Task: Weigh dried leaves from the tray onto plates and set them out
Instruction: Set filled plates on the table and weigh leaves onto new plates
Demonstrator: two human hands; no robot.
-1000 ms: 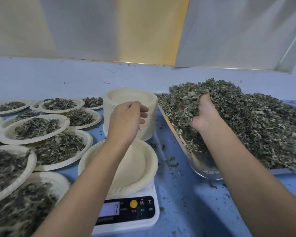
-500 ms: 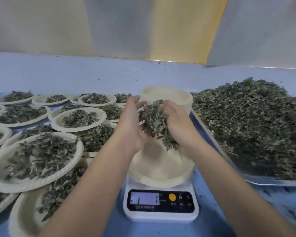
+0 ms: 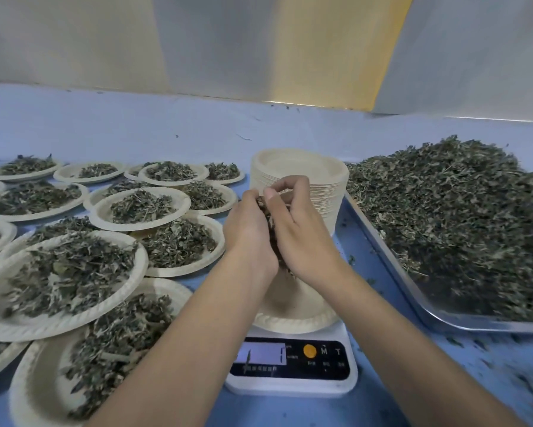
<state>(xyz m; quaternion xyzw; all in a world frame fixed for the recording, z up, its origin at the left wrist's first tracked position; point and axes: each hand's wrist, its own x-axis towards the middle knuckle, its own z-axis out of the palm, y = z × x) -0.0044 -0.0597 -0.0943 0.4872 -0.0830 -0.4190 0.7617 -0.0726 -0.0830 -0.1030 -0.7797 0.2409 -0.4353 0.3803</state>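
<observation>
Holding leaves (image 3: 269,217) between left hand (image 3: 248,234) and right hand (image 3: 305,240), fingers curled round them, above the bare-looking plate (image 3: 291,317) on the scale (image 3: 292,385) | many filled plates (image 3: 65,315) set out at left | tray (image 3: 394,275) heaped, stack (image 3: 317,183) waiting: much left.

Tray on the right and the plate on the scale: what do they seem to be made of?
Tray: likely stainless steel or aluminium, judging by its grey, shiny, reflective rim. Plate on the scale: probably moulded paper pulp or a similar fibre, matte off-white with a crimped rim. The exact material is uncertain.
</observation>
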